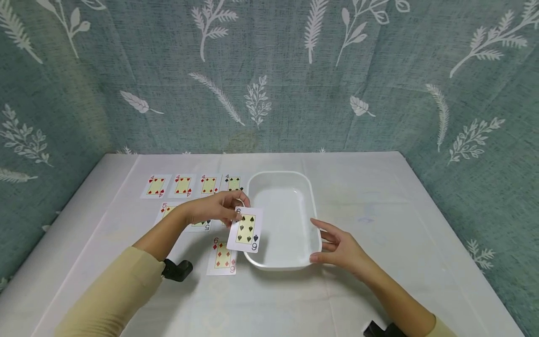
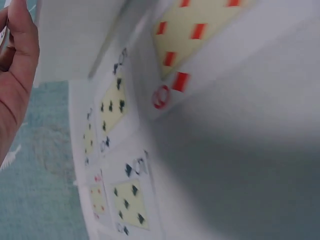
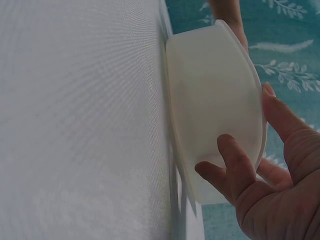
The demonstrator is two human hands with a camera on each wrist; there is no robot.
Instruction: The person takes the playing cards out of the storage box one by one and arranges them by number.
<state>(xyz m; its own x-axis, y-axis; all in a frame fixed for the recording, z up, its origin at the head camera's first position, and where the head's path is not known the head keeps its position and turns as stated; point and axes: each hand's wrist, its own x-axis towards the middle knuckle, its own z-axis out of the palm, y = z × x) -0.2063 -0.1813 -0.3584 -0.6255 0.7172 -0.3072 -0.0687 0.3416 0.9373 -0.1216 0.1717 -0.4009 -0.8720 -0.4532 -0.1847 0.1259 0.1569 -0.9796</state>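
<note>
Just glossy card (image 1: 246,229), smooth tray (image 1: 280,182)

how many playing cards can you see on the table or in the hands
8, perhaps more hidden. Four fours line the back row; two fives lie partly under the left hand, which holds the six of spades; six of diamonds nearest.

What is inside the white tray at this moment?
The white tray shows only its bare white floor; no card lies in it. The six of spades, pinched by the left hand, covers its near-left rim.
</note>
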